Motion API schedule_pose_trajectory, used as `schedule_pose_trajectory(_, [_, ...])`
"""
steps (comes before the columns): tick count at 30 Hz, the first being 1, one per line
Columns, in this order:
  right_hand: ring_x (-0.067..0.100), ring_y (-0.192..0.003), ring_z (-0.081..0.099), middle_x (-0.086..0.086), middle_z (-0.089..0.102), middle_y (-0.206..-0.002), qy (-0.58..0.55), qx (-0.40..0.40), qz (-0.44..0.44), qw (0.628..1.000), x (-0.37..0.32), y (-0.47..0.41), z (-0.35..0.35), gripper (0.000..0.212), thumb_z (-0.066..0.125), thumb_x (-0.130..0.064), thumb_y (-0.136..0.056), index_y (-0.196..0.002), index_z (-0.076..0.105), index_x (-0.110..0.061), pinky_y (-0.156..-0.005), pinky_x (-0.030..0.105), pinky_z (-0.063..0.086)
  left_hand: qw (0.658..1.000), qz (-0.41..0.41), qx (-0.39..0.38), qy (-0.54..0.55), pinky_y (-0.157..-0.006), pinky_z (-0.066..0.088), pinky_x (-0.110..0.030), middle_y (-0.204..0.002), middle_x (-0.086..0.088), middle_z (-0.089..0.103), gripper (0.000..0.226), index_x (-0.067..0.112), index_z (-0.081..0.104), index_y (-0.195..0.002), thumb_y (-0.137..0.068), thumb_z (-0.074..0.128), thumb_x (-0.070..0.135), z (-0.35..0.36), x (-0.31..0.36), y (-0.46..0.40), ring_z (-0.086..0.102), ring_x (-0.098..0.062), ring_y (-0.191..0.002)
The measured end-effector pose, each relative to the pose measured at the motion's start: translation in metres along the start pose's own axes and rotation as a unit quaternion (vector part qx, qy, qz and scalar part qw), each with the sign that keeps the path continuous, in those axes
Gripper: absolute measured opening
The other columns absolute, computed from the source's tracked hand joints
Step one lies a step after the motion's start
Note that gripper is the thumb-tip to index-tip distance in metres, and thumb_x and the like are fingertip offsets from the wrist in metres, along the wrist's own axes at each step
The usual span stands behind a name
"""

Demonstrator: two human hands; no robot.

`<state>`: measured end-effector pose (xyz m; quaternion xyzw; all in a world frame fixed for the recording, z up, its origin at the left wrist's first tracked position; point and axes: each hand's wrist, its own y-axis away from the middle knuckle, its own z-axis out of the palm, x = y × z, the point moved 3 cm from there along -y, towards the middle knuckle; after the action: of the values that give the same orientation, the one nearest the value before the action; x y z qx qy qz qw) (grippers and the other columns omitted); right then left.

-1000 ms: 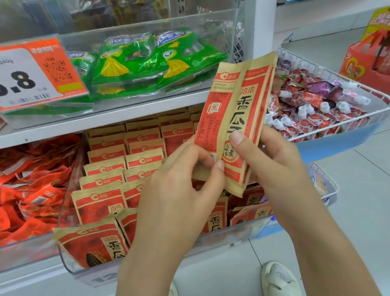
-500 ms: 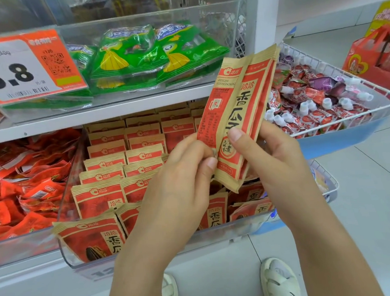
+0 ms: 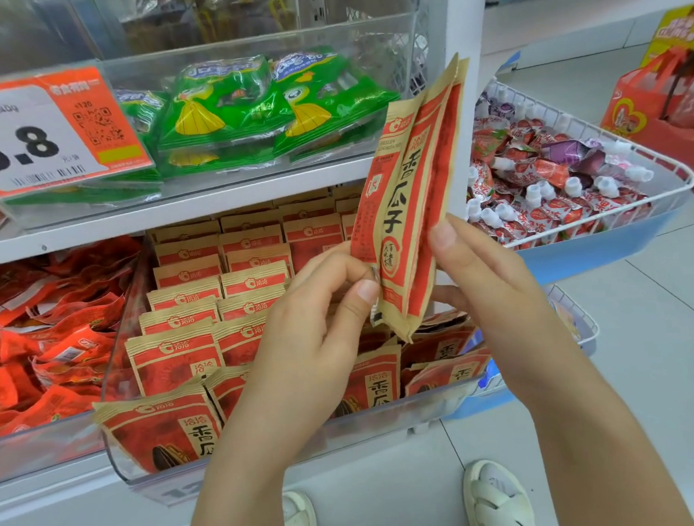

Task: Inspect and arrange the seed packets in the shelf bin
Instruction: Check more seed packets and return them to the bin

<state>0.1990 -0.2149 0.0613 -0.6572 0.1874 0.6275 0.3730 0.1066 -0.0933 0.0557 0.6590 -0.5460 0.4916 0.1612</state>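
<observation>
We note both hands raised in front of the shelf, holding red-and-tan seed packets (image 3: 413, 199) upright and tilted to the right, above the clear shelf bin (image 3: 269, 451). At least two packets are held together, edges fanned at the top. The left hand (image 3: 314, 348) pinches the lower left edge between thumb and curled fingers. The right hand (image 3: 483, 277) grips the lower right side, thumb on the front face, fingers behind. Below, we find the bin filled with rows of matching packets (image 3: 199, 307), most standing, some at the front right lying tilted. Green packets (image 3: 262, 107) occupy the shelf above, beside a price tag (image 3: 32, 134) reading 5.8.
</observation>
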Motion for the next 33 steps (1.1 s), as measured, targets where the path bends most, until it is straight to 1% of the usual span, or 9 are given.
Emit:
schedule_pose_trajectory(3, [0.007, -0.112, 0.064, -0.011, 0.070, -0.117, 0.011, -0.029, 0.017, 0.999, 0.003, 0.002, -0.007, 0.058, 0.057, -0.046, -0.092, -0.142, 0.048, -0.018, -0.091, 0.019, 0.051, 0.998, -0.008, -0.024, 0.049, -0.090, 0.048, -0.028, -0.105, 0.008, 0.068, 0.018, 0.027, 0.060, -0.082, -0.095, 0.048, 0.031, -0.001, 0.003, 0.002, 0.057, -0.006, -0.108])
schedule_pose_trajectory(7, [0.016, -0.110, 0.066, -0.002, 0.070, -0.118, 0.005, -0.033, 0.031, 0.999, 0.011, 0.003, -0.008, 0.082, 0.070, -0.059, -0.075, -0.143, 0.044, -0.021, -0.088, 0.026, 0.054, 0.998, -0.020, -0.049, 0.044, -0.091, 0.047, -0.031, -0.104, 0.008, 0.068, 0.017, 0.028, 0.058, -0.083, -0.094, 0.048, 0.034, 0.004, 0.002, 0.001, 0.058, -0.007, -0.108])
schedule_pose_trajectory(11, [0.016, -0.104, 0.069, 0.002, 0.071, -0.114, -0.009, -0.011, 0.021, 1.000, 0.013, 0.001, -0.010, 0.074, 0.066, -0.046, -0.073, -0.141, 0.047, -0.023, -0.081, 0.024, 0.055, 0.995, -0.047, -0.061, 0.067, -0.090, 0.050, -0.019, -0.103, 0.014, 0.072, 0.019, 0.024, 0.065, -0.083, -0.098, 0.056, 0.027, 0.007, 0.004, -0.001, 0.058, 0.012, -0.105])
schedule_pose_trajectory(14, [0.014, -0.105, 0.068, -0.002, 0.071, -0.113, 0.008, -0.018, 0.015, 1.000, 0.012, 0.001, -0.012, 0.072, 0.062, -0.048, -0.073, -0.140, 0.049, -0.028, -0.085, 0.025, 0.055, 0.991, -0.054, 0.031, 0.116, -0.085, 0.049, -0.011, -0.098, 0.020, 0.072, 0.014, 0.026, 0.070, -0.094, -0.095, 0.057, 0.024, 0.002, 0.013, -0.003, 0.063, 0.008, -0.100])
schedule_pose_trajectory(17, [0.011, -0.114, 0.064, -0.008, 0.068, -0.122, 0.038, -0.069, 0.014, 0.997, 0.007, 0.002, -0.009, 0.069, 0.058, -0.050, -0.076, -0.141, 0.049, -0.029, -0.091, 0.023, 0.053, 0.969, -0.063, 0.136, 0.196, -0.086, 0.055, -0.027, -0.098, 0.014, 0.074, 0.025, 0.025, 0.070, -0.100, -0.089, 0.056, 0.041, -0.005, 0.019, -0.006, 0.069, -0.003, -0.097])
schedule_pose_trajectory(20, [0.011, -0.112, 0.064, -0.011, 0.066, -0.126, 0.069, -0.103, 0.014, 0.992, 0.006, 0.003, -0.002, 0.071, 0.059, -0.051, -0.073, -0.140, 0.049, -0.033, -0.086, 0.018, 0.053, 0.951, -0.053, 0.204, 0.224, -0.085, 0.057, -0.033, -0.091, 0.006, 0.075, 0.027, 0.021, 0.072, -0.095, -0.089, 0.061, 0.044, -0.012, 0.025, -0.010, 0.070, -0.006, -0.091])
schedule_pose_trajectory(24, [0.000, -0.098, 0.067, -0.020, 0.068, -0.117, 0.059, -0.095, 0.013, 0.994, 0.007, 0.005, 0.002, 0.061, 0.064, -0.051, -0.068, -0.128, 0.056, -0.046, -0.073, 0.012, 0.052, 0.936, -0.048, 0.246, 0.248, -0.079, 0.059, -0.027, -0.085, 0.000, 0.075, 0.037, 0.014, 0.071, -0.090, -0.074, 0.062, 0.045, -0.018, 0.029, -0.015, 0.071, -0.010, -0.082])
schedule_pose_trajectory(28, [0.009, -0.100, 0.066, -0.018, 0.067, -0.118, 0.067, -0.100, 0.020, 0.992, 0.009, 0.003, 0.006, 0.060, 0.065, -0.053, -0.067, -0.127, 0.057, -0.054, -0.069, 0.017, 0.055, 0.929, -0.056, 0.255, 0.261, -0.075, 0.059, -0.025, -0.081, 0.001, 0.075, 0.033, 0.015, 0.071, -0.085, -0.069, 0.066, 0.044, -0.023, 0.027, -0.017, 0.071, -0.008, -0.077])
schedule_pose_trajectory(33, [0.008, -0.106, 0.065, -0.018, 0.067, -0.120, 0.065, -0.091, 0.014, 0.994, 0.011, 0.001, 0.007, 0.061, 0.065, -0.053, -0.067, -0.128, 0.057, -0.050, -0.078, 0.014, 0.051, 0.922, -0.066, 0.241, 0.297, -0.077, 0.059, -0.024, -0.082, -0.002, 0.076, 0.032, 0.010, 0.072, -0.088, -0.073, 0.066, 0.038, -0.025, 0.026, -0.016, 0.072, -0.009, -0.078])
